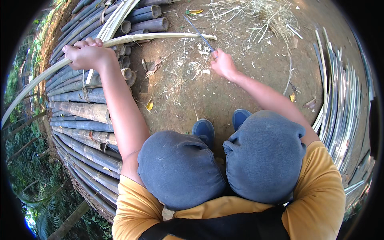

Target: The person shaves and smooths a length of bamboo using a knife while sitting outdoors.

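Observation:
A long pale bamboo strip runs from the far left edge across to the middle of the view. My left hand is closed round it, above the stacked bamboo poles. In my right hand is a knife, gripped by its handle, with its thin blade pointing up and to the left. The blade crosses the strip close to the strip's right end; whether they touch I cannot tell. Several more pale split strips lie on the poles just beyond my left hand.
Bamboo poles are stacked along the left, their cut ends facing inward. A bundle of split strips lies at the right. Shavings are heaped on the dirt ground at the far side. My shoes and bent knees are close below.

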A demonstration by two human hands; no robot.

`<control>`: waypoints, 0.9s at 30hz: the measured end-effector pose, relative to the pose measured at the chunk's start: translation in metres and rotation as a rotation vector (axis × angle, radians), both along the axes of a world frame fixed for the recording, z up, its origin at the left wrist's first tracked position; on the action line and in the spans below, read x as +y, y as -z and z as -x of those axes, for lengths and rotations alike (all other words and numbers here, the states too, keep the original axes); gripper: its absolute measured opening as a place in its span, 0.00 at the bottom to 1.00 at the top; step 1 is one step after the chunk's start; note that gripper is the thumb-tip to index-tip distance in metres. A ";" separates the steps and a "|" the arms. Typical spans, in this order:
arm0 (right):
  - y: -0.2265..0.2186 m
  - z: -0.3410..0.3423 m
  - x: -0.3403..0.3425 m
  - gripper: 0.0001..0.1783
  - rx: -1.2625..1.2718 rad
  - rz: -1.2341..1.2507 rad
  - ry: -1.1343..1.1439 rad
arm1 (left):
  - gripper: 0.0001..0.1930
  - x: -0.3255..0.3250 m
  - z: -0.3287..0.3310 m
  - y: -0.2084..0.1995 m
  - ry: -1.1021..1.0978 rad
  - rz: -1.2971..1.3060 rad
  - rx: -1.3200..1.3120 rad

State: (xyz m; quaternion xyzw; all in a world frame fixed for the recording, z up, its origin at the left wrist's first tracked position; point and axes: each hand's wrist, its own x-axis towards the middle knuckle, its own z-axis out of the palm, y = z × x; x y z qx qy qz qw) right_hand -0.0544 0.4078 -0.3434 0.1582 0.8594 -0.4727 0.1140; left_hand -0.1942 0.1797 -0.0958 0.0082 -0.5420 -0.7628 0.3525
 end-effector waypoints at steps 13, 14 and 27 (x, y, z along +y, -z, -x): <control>-0.003 0.006 -0.009 0.11 0.057 0.017 -0.117 | 0.19 -0.007 -0.008 -0.002 -0.100 -0.015 -0.031; 0.000 0.013 0.002 0.11 0.064 -0.025 -0.120 | 0.19 -0.002 -0.003 -0.001 -0.104 -0.029 -0.048; 0.016 0.027 0.043 0.13 -0.217 -0.095 -0.053 | 0.22 -0.014 0.008 0.008 -0.081 -0.052 -0.069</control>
